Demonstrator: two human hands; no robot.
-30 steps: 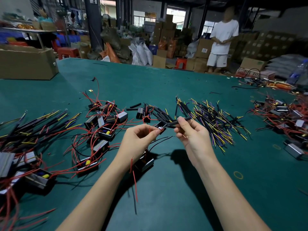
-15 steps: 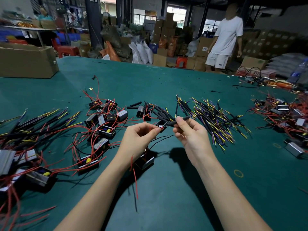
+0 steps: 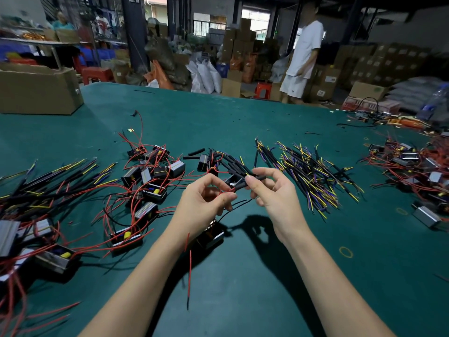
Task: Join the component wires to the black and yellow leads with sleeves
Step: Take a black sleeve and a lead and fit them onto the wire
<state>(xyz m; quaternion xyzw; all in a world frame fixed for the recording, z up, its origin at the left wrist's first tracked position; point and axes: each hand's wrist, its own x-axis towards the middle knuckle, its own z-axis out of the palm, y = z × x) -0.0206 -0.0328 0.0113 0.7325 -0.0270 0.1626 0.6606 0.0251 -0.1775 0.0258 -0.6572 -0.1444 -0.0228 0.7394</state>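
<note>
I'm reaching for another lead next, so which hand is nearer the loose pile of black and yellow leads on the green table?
Right. The right hand sits just beside the pile of black and yellow leads; the left hand is farther, beyond the right one.

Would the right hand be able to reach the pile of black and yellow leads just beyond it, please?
Probably yes: the pile of leads lies on open table just past the right hand, with nothing between them, though that hand is pinching a black sleeve.
</note>
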